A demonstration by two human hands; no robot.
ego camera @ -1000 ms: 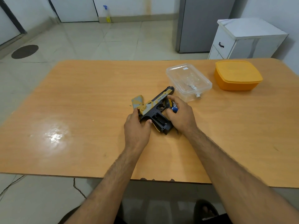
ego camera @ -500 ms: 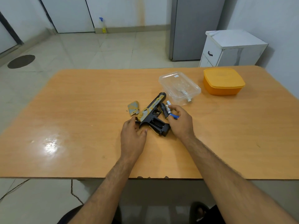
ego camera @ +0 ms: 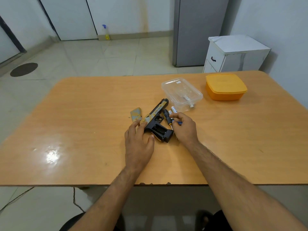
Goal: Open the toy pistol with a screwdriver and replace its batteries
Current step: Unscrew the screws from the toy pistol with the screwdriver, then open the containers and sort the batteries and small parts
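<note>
While the toy pistol [ego camera: 155, 121] lay mid-table with its grip compartment open, the left hand [ego camera: 138, 144] rested relaxed on it and the right hand [ego camera: 184, 126] pinched a battery [ego camera: 178, 122]. Loose batteries [ego camera: 173, 109] beside the screwdriver [ego camera: 167, 116] could roll away, or mix with spent ones.

Pistol [ego camera: 155, 121] left of screwdriver [ego camera: 167, 117].

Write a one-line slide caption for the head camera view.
Left hand steadies opened toy pistol; right hand holds batteries beside screwdriver.
</note>
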